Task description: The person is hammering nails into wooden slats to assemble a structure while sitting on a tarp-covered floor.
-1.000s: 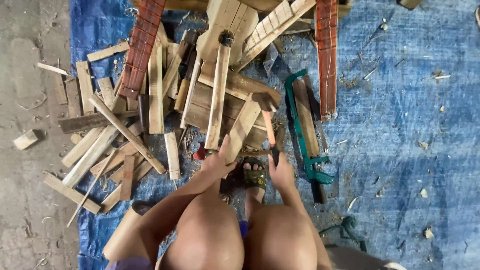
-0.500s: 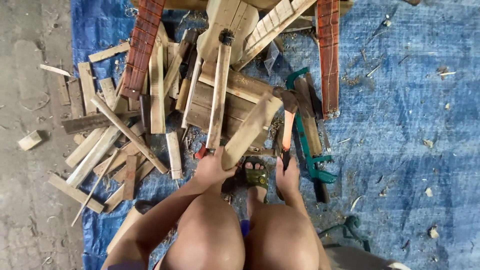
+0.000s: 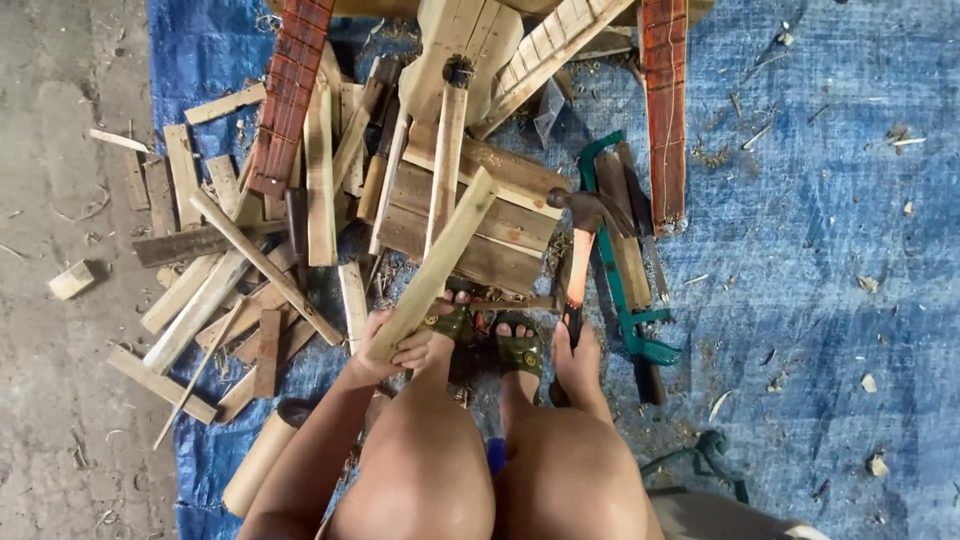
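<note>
Clutching a wooden slat (image 3: 432, 266) angled upward, the left hand (image 3: 392, 345) grips tight; the right hand (image 3: 578, 352) clasps a hammer (image 3: 578, 262).

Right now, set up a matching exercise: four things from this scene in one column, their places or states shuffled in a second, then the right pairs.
Things:
1. hammer
2. wood strip
3. green saw
4. short log

Places or states:
A. lying on the blue tarp, right of the hammer
B. gripped in the left hand, slanting up over the wood pile
C. lying at the tarp's edge, beside the left arm
D. held by its handle in the right hand, head pointing away

Pairs: 1-D, 2-B, 3-A, 4-C
</note>
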